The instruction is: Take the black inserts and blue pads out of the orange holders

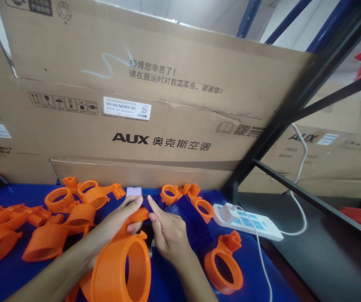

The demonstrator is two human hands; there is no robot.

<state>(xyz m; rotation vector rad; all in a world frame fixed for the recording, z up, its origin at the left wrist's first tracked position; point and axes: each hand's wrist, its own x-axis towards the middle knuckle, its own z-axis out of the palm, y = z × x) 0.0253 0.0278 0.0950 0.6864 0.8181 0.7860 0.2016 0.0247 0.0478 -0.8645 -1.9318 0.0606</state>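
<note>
My left hand (122, 220) is closed around the arm of an orange plastic ring part (100, 272), whose large ring hangs toward me in the foreground. Opposite it, my right hand (171, 235) pinches a small dark blue piece (149, 204) at the far end of that part. Both thumbs meet near this piece, and the fingers hide how it joins the orange plastic. Just beyond my hands lies a phone (134, 191) with a lit screen. Under the right hand a bit of metal shows, mostly hidden.
Several similar orange parts (46, 241) crowd the left of the blue-covered table (7, 279); another orange part (223, 268) lies at right. Dark blue pieces (191, 218) rest behind my right hand. A white power strip (249, 222) with cables, a black metal frame (275, 121) and large cardboard boxes (174, 105) stand beyond.
</note>
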